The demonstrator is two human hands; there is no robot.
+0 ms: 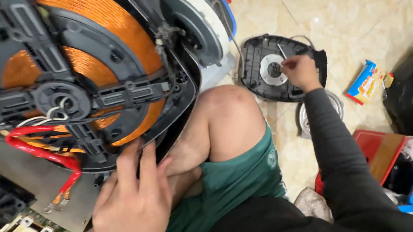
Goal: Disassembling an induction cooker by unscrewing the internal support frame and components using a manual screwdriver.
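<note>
Fingers (pixel 133 161) of the left hand (pixel 130 208) lie loosely spread and flat against the lower rim of an opened appliance base (pixel 83 81), touching the dark plastic frame just below its orange copper coil (pixel 113 30). A red wire (pixel 39 151) loops across the frame beside that hand, and a circuit board (pixel 30 230) sits at the lower left. The right hand (pixel 301 71), at the end of a dark grey sleeve (pixel 340 160), reaches out over the tiled floor (pixel 344 14) and pinches something small, too small to tell, over the round metal hub (pixel 272 69) of a separate black plastic cover (pixel 261 73) lying on the floor. A bare knee (pixel 226 114) in green shorts (pixel 230 182) lies between the two parts. A small blue and yellow packet (pixel 368 81) lies on the floor nearby.
</note>
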